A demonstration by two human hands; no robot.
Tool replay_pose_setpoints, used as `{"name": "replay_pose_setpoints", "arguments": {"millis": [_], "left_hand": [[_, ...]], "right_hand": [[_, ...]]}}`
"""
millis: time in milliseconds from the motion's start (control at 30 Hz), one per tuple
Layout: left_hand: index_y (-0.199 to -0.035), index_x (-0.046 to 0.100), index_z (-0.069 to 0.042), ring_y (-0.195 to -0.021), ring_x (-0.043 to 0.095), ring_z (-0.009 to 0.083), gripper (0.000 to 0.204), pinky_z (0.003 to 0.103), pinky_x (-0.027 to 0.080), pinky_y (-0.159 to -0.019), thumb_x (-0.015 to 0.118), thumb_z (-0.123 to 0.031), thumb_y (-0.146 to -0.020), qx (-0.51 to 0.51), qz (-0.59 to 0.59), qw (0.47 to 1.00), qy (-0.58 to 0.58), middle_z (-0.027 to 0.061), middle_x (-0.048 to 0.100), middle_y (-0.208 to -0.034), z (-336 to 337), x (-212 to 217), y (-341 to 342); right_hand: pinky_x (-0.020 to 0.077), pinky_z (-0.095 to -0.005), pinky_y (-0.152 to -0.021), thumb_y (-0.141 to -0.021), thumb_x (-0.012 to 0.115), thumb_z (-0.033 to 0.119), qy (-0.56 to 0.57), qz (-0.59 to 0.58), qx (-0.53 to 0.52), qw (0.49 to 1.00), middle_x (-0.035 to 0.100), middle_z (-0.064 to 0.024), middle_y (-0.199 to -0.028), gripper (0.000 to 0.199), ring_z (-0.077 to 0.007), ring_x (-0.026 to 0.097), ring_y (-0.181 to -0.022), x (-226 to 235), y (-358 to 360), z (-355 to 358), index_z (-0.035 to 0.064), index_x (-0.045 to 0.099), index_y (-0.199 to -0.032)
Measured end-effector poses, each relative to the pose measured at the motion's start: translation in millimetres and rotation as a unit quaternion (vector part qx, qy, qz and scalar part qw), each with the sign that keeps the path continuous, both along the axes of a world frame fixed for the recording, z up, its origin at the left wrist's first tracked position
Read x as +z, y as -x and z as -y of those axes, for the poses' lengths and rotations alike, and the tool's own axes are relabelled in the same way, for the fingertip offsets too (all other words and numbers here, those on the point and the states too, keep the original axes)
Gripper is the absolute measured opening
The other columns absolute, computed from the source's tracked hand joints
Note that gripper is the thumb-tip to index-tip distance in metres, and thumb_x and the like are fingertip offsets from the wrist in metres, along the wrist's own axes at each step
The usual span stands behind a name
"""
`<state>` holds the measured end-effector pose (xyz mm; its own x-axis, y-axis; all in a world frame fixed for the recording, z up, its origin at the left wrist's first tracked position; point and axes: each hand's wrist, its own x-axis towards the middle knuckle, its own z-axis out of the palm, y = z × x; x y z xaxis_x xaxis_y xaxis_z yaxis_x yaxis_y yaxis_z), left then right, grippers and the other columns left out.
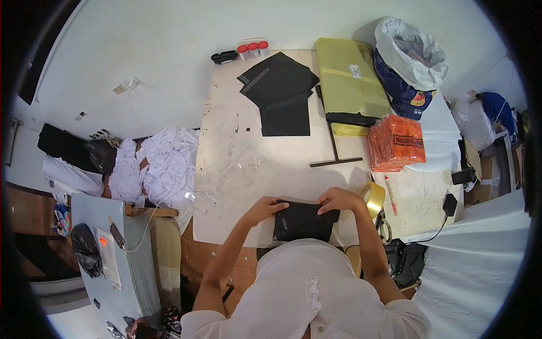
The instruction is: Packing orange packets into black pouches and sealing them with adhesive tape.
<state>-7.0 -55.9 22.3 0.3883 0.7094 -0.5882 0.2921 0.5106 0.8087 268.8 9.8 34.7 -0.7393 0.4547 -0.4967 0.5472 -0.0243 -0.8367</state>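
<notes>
A black plastic mailer bag lies at the table's near edge, right in front of my body. My left hand pinches its upper left corner, thumb on top. Near its upper right corner, my right hand grips the bag the same way, with a dark piece showing just under the wrist. Whether anything is inside the bag cannot be seen. Farther back on the table lies a loose stack of black bags, fanned at different angles. A roll of gold tape stands close to my right wrist.
A stack of orange plastic-wrapped packets sits at the right, beside a dark T-shaped bar. Behind are a yellow package and a large sack. A red-and-white pen and scissors lie right of the tape.
</notes>
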Motion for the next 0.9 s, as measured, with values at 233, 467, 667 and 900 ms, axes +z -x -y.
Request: {"name": "replay_pose_setpoints", "arguments": {"millis": [233, 467, 667, 900], "left_hand": [[-0.106, 0.061, -0.005, -0.064, 0.046, 0.0043, 0.023, 0.017, 0.037, -0.058, 0.059, -0.014, -0.084, 0.242, 0.123, 0.963, -0.004, -0.0037, 0.055, -0.073, 26.7, 3.9, -9.3], [-0.112, 0.057, -0.005, -0.069, 0.047, 0.0039, 0.025, 0.016, 0.037, -0.06, 0.053, -0.006, -0.087, 0.348, 0.242, 0.904, -0.053, -0.0021, 0.057, -0.078, 6.0, 0.3, -10.8], [-0.104, 0.062, -0.004, -0.081, 0.049, 0.0071, 0.021, 0.019, 0.038, -0.074, 0.048, -0.007, -0.089, 0.273, 0.137, 0.939, -0.155, -0.0009, 0.059, -0.089, -21.7, -24.7, -10.9], [-0.104, 0.062, -0.002, -0.086, 0.051, 0.008, 0.025, 0.02, 0.039, -0.08, 0.042, -0.004, -0.089, 0.245, 0.103, 0.951, -0.16, 0.0007, 0.06, -0.094, -31.7, -29.6, -21.4]], "right_hand": [[0.0464, -0.0276, -0.065, -0.067, 0.071, 0.024, -0.068, 0.04, 0.034, 0.996, 0.065, -0.0096, -0.075, 0.034, -0.016, 0.059, -0.067, 3.1, -2.6, -12.2, 0.0014, 0.065, -0.092], [0.047, -0.0259, -0.055, -0.067, 0.071, 0.017, -0.055, 0.084, -0.075, 0.992, 0.061, -0.0068, -0.066, 0.026, -0.0129, 0.058, -0.06, 10.2, -1.9, -27.2, -0.0009, 0.066, -0.085], [0.0495, -0.032, -0.062, -0.069, 0.07, 0.02, -0.091, 0.122, -0.182, 0.971, 0.063, -0.0121, -0.073, 0.027, -0.0216, 0.062, -0.068, 9.3, -8.0, -23.9, -0.0019, 0.065, -0.084], [0.0361, -0.0408, -0.095, -0.074, 0.062, 0.046, -0.501, 0.06, -0.211, 0.837, 0.05, -0.0205, -0.118, 0.065, -0.0343, 0.045, -0.112, 23.5, 41.0, 21.2, -0.0014, 0.049, -0.116]]}}
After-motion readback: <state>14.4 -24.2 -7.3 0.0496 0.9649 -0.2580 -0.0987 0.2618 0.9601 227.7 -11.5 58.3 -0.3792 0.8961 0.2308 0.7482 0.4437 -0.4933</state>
